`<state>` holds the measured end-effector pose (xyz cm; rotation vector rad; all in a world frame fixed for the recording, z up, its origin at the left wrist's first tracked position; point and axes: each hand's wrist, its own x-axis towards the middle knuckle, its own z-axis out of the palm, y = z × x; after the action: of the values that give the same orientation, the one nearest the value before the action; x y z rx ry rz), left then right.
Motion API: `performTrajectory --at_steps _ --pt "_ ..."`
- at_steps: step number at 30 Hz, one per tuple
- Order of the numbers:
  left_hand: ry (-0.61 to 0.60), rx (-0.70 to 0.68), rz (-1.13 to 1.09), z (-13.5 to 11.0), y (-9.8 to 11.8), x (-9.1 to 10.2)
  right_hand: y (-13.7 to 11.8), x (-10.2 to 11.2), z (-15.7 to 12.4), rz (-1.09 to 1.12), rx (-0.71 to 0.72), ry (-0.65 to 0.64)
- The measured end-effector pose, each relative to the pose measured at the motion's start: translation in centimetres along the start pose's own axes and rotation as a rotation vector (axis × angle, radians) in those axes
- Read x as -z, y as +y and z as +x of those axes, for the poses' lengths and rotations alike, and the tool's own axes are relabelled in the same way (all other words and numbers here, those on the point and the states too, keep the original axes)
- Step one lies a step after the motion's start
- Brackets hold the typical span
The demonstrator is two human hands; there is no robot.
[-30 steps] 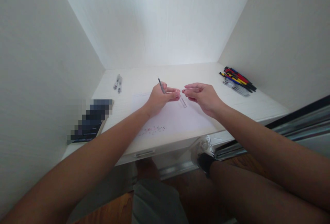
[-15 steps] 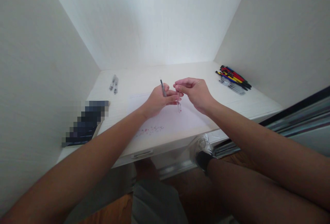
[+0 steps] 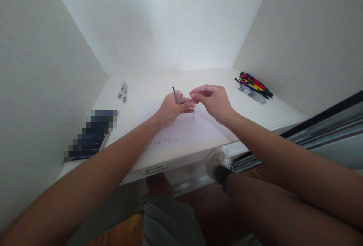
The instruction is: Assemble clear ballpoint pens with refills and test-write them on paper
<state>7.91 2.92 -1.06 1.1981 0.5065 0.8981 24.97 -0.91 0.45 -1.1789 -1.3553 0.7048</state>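
Note:
My left hand (image 3: 170, 110) is closed on a thin dark pen refill (image 3: 175, 95) that sticks up between thumb and fingers. My right hand (image 3: 213, 100) pinches the top of a clear pen barrel (image 3: 193, 113), which hangs upright from its fingertips. The two hands' fingertips nearly touch above a white sheet of paper (image 3: 184, 129) lying on the white desk (image 3: 153, 87). Small coloured marks (image 3: 166, 141) show near the sheet's front edge.
A pile of several coloured pens (image 3: 253, 85) lies at the right back of the desk. Two clear pens (image 3: 122, 91) lie at the left back. A dark blurred-out object (image 3: 92, 134) sits at the left front. White walls close in on three sides. My knees and a shoe (image 3: 222, 164) are below the desk's edge.
My right hand picked the clear barrel up off the paper and brought it upright beside my left hand's fingertips. The left hand kept hold of the refill.

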Motion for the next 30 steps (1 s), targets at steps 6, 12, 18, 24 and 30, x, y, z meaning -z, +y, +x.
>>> performTrajectory --at_steps 6,12,18,24,30 --pt "0.042 -0.008 0.004 0.1 -0.2 0.2 0.3 0.5 0.0 -0.162 0.065 -0.050" --pt "0.030 -0.044 -0.030 0.7 -1.0 0.9 0.3 0.5 -0.3 -0.236 0.104 -0.052" --pt "0.081 -0.050 -0.042 0.5 -0.3 0.5 1.1 0.8 -0.4 -0.145 -0.011 -0.071" --pt "0.073 -0.102 -0.056 0.8 -0.6 0.8 1.8 1.1 -1.1 -0.140 -0.180 -0.282" --pt "0.093 -0.119 -0.014 1.5 -1.5 1.4 2.2 0.8 -1.3 -0.045 -0.161 -0.344"
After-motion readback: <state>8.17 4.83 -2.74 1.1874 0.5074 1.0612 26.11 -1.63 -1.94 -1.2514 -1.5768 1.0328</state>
